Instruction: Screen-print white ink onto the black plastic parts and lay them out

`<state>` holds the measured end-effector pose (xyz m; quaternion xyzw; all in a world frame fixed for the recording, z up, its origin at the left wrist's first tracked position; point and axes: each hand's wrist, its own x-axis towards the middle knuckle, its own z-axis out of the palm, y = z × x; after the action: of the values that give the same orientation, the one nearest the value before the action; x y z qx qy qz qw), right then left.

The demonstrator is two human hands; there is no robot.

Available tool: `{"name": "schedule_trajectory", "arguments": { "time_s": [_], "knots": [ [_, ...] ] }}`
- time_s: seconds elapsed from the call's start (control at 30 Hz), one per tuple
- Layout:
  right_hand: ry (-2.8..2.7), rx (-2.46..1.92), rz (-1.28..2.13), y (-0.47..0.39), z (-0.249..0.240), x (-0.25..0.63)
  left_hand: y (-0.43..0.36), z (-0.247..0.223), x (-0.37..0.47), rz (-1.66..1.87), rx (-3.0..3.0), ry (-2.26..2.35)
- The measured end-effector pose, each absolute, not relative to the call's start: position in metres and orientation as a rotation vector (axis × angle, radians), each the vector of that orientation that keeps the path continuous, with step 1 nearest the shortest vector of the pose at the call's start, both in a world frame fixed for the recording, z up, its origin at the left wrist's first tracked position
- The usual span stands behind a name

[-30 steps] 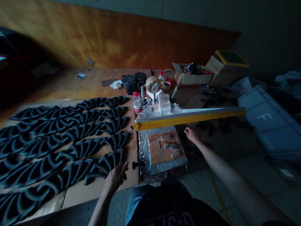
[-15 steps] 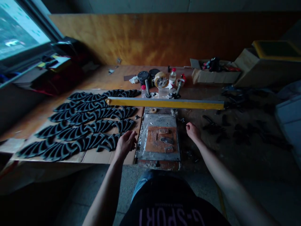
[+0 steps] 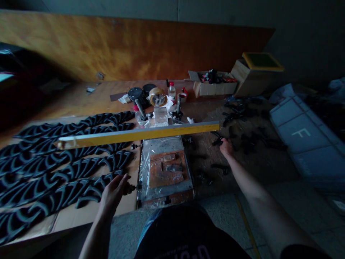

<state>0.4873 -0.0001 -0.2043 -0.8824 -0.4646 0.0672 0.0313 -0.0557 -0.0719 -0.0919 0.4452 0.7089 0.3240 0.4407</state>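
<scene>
My right hand [image 3: 226, 147] has its fingers closed on a small black curved part [image 3: 217, 139], among loose dark parts on the right of the bench. My left hand [image 3: 115, 190] hangs by the front left of a flat metal plate [image 3: 167, 145], its fingers loosely bent and apart with nothing seen in them. A brown pad [image 3: 156, 176] with small blocks lies on that plate under clear film. Over the plate's far end reaches a long yellow-sided bar [image 3: 140, 136]. Rows of black curved parts [image 3: 67, 169] cover cardboard on the left.
Behind the bar stand black tubs [image 3: 135, 94], a tape roll [image 3: 157, 97] and a red-capped bottle [image 3: 171, 91]. An open carton [image 3: 215, 89] sits at the back right. A grey crate marked F [image 3: 304, 144] is beyond the dark parts. Threaded knobs [image 3: 132, 189] stick out beside the plate.
My view has turned to the right. My right hand has reached out to the right and taken hold of a black part. My left hand stays near the plate's left side.
</scene>
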Motion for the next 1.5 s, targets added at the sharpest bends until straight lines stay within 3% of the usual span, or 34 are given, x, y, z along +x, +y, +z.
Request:
{"name": "schedule_trajectory", "arguments": {
  "time_s": [0.23,0.53,0.8,1.27,1.5],
  "knots": [
    [-1.495,-2.779,0.154,-0.001,-0.224,0.516,-0.068,-0.108,-0.048,0.777,1.078,1.66],
    [-2.245,-2.556,-0.181,-0.027,-0.233,0.528,-0.058,-0.101,-0.042,0.771,1.067,1.64],
    [-2.451,-2.369,-0.09,-0.03,-0.228,0.512,-0.059,-0.108,-0.052,0.77,1.108,1.594],
    [-2.137,-2.2,0.179,0.009,-0.148,0.415,-0.042,-0.093,-0.06,0.833,1.204,1.537],
    [-2.37,-1.699,0.231,-0.02,-0.123,0.263,-0.016,-0.029,-0.038,1.237,1.227,1.369]
  ]
}}
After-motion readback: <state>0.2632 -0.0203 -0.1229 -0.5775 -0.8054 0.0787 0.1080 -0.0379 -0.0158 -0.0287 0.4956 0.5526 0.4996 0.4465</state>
